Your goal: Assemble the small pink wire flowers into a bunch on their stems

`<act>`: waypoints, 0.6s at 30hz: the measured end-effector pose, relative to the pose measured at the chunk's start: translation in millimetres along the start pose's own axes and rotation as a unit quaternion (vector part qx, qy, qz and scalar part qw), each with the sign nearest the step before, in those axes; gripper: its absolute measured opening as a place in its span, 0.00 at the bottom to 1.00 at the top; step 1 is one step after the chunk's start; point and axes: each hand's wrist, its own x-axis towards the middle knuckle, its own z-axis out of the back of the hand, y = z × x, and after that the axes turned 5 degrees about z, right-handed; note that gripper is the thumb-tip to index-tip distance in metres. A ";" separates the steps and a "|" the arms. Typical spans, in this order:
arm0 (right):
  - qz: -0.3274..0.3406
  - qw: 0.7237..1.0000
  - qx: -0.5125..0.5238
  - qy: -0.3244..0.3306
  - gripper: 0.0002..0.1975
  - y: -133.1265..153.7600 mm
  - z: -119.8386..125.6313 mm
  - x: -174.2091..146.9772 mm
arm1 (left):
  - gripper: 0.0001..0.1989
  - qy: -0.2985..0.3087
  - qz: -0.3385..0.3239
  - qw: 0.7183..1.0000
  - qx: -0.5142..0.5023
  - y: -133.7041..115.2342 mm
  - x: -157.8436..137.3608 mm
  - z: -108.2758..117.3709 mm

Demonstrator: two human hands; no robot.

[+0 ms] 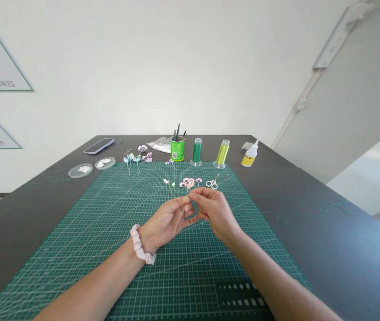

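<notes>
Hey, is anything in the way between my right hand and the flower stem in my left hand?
Nothing visible: your right hand is close beside the flower stem pinched in your left hand. The white scissors lie on the green mat beyond your right hand, not between them.

Left forearm (103, 278): stretched in from seven o'clock.
Left hand (168, 220): thumb and fingertip pinched, palm partly exposed.
Right forearm (270, 272): angled in from five o'clock.
Right hand (214, 211): fingertips pinched, held beside left thumb.

White wall (143, 67) behind a dark table (310, 223), signs (6, 67) at left.
</notes>
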 end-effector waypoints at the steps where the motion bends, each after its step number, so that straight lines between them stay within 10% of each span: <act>1: -0.006 1.000 0.006 0.002 0.12 0.1 0.1 0.0 | 0.08 0.004 0.009 1.000 -0.014 -0.3 -0.3 -0.2; 18: -0.073 0.993 0.074 0.061 0.12 -1.4 6.6 3.0 | 0.05 0.053 0.053 0.995 -0.059 -1.3 -3.5 1.2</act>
